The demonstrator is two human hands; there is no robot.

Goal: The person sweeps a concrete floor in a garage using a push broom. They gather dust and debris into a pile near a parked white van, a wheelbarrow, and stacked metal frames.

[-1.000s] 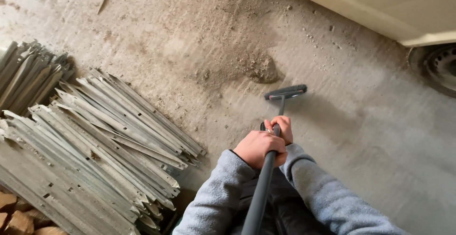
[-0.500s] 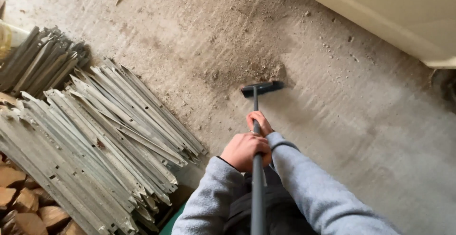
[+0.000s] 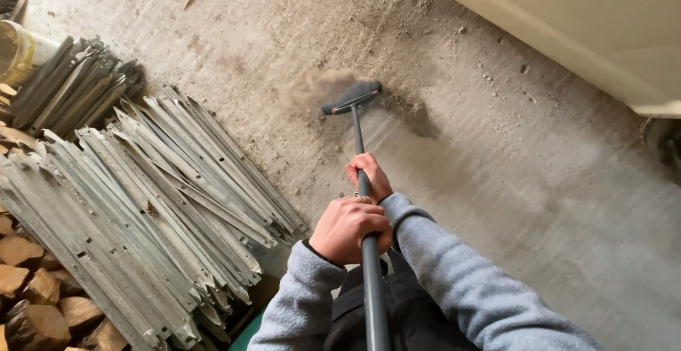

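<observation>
I have both hands stacked on the dark broom handle (image 3: 363, 202), left hand (image 3: 347, 229) nearer my body and right hand (image 3: 369, 176) further along it, likely so one steers while the other pushes. Both sets of fingers are curled fully shut around the shaft, which passes through each fist. The broom head (image 3: 351, 98) sits far beyond my fingertips, against loose dirt (image 3: 397, 103) on the concrete floor (image 3: 539, 202), beside stacked metal bars (image 3: 142, 202).

Soft even daylight; broom head (image 3: 352, 98) motion-blurred.
</observation>
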